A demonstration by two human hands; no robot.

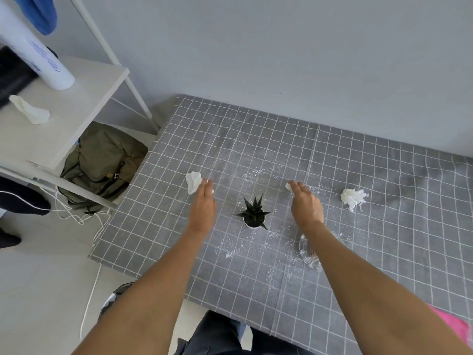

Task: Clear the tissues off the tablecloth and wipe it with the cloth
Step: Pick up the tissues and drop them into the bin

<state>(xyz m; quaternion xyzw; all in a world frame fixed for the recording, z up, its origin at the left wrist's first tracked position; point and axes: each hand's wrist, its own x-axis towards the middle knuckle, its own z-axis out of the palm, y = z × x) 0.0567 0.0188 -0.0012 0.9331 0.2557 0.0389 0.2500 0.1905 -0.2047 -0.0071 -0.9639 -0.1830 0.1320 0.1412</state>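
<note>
A grey tablecloth (256, 139) with a white grid covers the table. Three crumpled white tissues lie on it. My left hand (204, 206) is stretched out flat, its fingertips resting on the edge of the left tissue (192, 181). My right hand (305, 204) reaches forward with its fingertips on a small tissue (288, 186), most of which is hidden under the fingers. The third tissue (354, 198) lies apart, to the right of my right hand. Neither hand has closed around anything. A pink cloth-like thing (458, 326) shows at the table's near right edge.
A small spiky plant in a white pot (254, 215) stands between my hands. White crumbs (258, 172) are scattered around it. A clear glass object (308, 256) lies under my right forearm. A white shelf (76, 98) with a bottle (48, 62), an olive backpack (102, 162) and cables (76, 216) are at left.
</note>
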